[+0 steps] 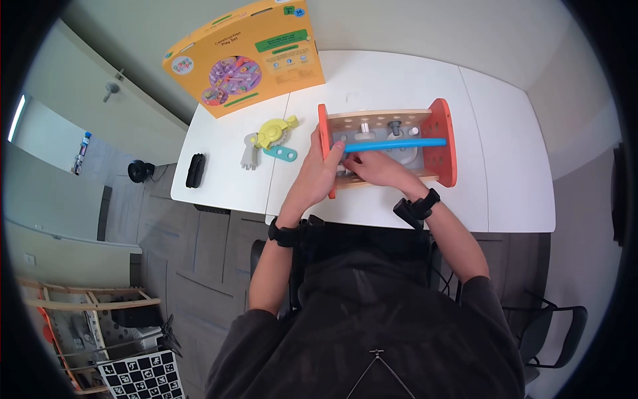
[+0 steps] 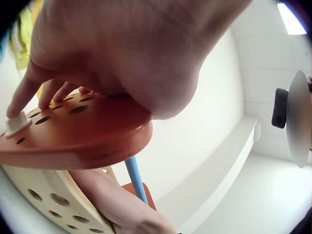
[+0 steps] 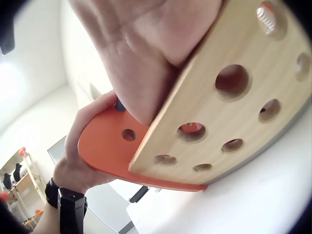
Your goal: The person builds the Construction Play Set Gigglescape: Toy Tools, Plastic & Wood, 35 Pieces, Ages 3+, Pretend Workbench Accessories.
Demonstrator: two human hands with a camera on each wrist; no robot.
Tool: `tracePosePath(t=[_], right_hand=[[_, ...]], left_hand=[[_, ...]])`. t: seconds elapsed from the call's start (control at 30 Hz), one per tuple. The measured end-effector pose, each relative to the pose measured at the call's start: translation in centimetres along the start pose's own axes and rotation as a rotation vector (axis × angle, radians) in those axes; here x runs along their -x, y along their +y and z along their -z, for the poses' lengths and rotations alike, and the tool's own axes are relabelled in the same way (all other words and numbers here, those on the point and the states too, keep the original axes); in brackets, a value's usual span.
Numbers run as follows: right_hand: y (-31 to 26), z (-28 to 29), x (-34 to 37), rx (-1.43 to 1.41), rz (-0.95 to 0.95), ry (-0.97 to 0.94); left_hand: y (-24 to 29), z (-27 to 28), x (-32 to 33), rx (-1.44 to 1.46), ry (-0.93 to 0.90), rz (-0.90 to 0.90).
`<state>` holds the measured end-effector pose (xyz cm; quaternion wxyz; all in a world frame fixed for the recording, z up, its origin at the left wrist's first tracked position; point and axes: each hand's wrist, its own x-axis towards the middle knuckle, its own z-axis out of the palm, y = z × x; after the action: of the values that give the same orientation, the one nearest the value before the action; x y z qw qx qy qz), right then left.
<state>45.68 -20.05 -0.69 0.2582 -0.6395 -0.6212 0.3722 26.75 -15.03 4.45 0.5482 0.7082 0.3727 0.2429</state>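
A toy toolbox has orange-red end panels (image 1: 443,143), perforated wooden sides (image 3: 214,109) and a blue bar handle (image 1: 399,144). My left hand (image 1: 318,174) grips its left end panel (image 2: 92,129), thumb over the top by the handle's end and fingers on the outer face. In the left wrist view one fingertip presses a white peg-like piece (image 2: 18,124) at a hole in that panel. My right hand (image 1: 379,167) reaches inside over the near side, fingers bent close to the left panel. Its fingertips are hidden, so I cannot tell what they hold.
Loose white and grey pieces (image 1: 395,126) sit in the toolbox. Left of it lie a yellow-green and grey toy tool (image 1: 271,134), a teal strip with holes (image 1: 280,153) and a black case (image 1: 195,170). A yellow play-set box (image 1: 286,60) stands at the back left.
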Motion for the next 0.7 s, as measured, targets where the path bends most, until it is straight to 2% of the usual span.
tracePosePath(t=[0.17, 0.27, 0.37, 0.47, 0.57, 0.7], right_hand=[[0.0, 0.1, -0.2, 0.04, -0.046, -0.054], [-1.1, 0.2, -0.1, 0.042, -0.034, 0.008], [-1.6, 0.3, 0.0, 0.064, -0.03, 0.035], [-0.7, -0.5, 0.1, -0.012, 0.098, 0.119], [-0.6, -0.1, -0.3, 0.031, 0.014, 0.027], [-0.1, 0.3, -0.8, 0.053, -0.008, -0.056]], left_hand=[[-1.1, -0.2, -0.3, -0.044, 0.044, -0.097], [-0.4, 0.0, -0.1, 0.002, 0.004, -0.009], [-0.4, 0.1, -0.1, 0.016, -0.007, -0.011], [-0.7, 0.0, -0.3, 0.017, -0.003, -0.039], [-0.8, 0.2, -0.4, -0.005, -0.006, -0.031], [-0.1, 0.1, -0.3, 0.012, -0.003, -0.01]])
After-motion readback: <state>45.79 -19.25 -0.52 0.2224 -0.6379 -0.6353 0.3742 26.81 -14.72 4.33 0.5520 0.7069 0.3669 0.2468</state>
